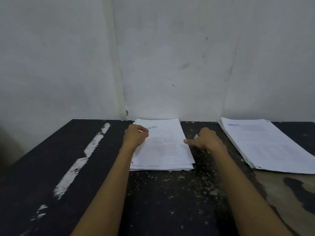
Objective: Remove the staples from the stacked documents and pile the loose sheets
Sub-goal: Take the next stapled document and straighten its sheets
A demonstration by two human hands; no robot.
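Observation:
A stack of white printed documents [167, 147] lies on the black table, at the middle against the wall. My left hand [135, 137] rests curled on the stack's upper left corner, fingers bent onto the paper near a blue heading. My right hand [205, 139] sits just off the stack's right edge, its thumb touching that edge. A small metallic tool [196, 136] with a yellow end shows through the closed fingers; its shape is mostly hidden. A second pile of white sheets [265, 143] lies at the right.
The black table [81, 167] is worn, with white scrape marks along the left and bare wood patches at the right front. A grey-white wall stands directly behind the table.

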